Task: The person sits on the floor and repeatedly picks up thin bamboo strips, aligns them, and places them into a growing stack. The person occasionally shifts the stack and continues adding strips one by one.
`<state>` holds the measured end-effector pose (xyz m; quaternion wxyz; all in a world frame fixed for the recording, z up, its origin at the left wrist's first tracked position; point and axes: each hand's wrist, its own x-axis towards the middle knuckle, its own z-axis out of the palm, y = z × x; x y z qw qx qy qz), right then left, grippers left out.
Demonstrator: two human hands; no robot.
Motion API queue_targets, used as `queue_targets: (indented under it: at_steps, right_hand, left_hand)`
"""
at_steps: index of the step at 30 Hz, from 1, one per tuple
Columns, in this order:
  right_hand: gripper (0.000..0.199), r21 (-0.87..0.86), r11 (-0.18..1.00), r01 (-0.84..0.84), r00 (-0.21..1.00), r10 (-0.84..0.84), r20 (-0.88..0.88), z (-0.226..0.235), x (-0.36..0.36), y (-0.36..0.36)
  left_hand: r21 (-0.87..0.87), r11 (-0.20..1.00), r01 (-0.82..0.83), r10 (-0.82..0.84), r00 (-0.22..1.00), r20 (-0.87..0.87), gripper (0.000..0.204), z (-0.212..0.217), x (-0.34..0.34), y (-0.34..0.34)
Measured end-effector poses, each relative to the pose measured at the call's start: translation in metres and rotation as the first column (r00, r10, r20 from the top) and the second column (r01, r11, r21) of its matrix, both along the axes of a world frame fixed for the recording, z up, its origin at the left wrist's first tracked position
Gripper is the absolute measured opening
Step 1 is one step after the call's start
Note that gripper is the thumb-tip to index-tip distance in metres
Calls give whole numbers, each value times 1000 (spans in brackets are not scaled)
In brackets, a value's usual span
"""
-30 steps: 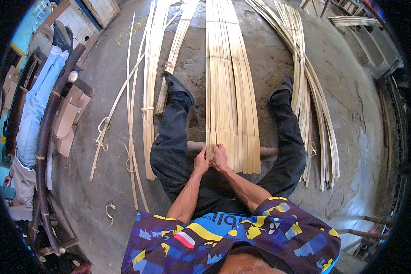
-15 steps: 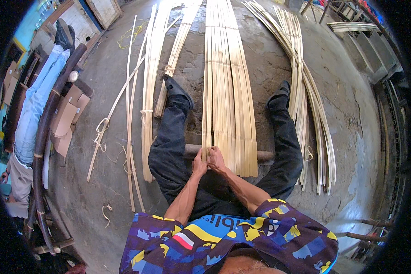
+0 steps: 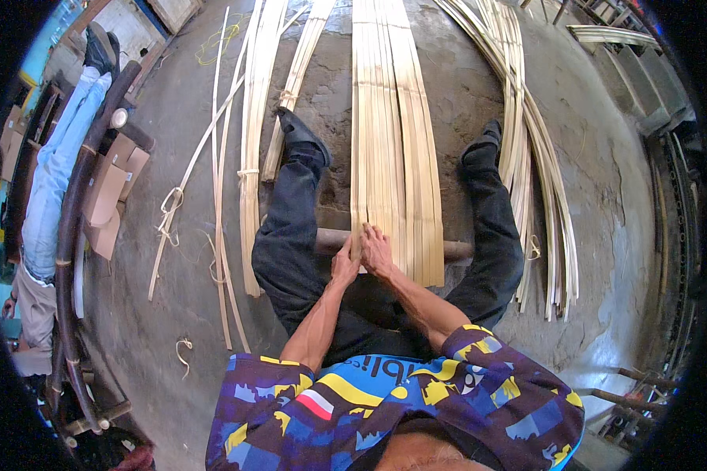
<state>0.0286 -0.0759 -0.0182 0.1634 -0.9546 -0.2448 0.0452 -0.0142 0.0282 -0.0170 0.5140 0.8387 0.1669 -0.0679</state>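
Note:
A flat row of long pale bamboo strips [image 3: 407, 157] runs away from me between my legs, its near ends resting over a dark round bar [image 3: 335, 240]. At the row's near left corner, my left hand [image 3: 345, 265] is closed, its fingers pinching the edge of the leftmost bamboo strip. Right beside it, my right hand [image 3: 376, 250] lies over the tops of the strips with its fingers stretched forward and slightly apart. Its thumb side is close to the left fingers. The undersides of both hands are hidden.
Bundled strips [image 3: 250, 177] and loose thin strips [image 3: 221, 235] lie left of my legs; another bundle [image 3: 538, 188] spreads to the right. Farther left are a cardboard box [image 3: 110, 192], a bamboo pole frame [image 3: 75, 228] and a person in light-blue jeans [image 3: 59, 177].
The gap beside the leftmost strip has closed against the row. Both hands moved slightly forward, and the right fingers went from curled to stretched over the strips. The view shifted slightly.

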Motion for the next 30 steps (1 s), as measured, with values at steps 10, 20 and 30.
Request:
queue_targets:
  at_steps: [10,20,30]
  right_hand:
    - [29,-168,984,-56,998,59,9,7,13,2]
    - [33,-140,984,-111,979,85,-183,4,22,-5]
    - [52,-19,997,-69,987,66,-146,0,5,-16]
  left_hand:
    - [73,997,32,-23,992,-123,60,7,-1,1]
    - [-62,998,-10,2,991,-137,60,7,2,0]
    - [4,999,46,-46,998,-53,61,-16,1,2]
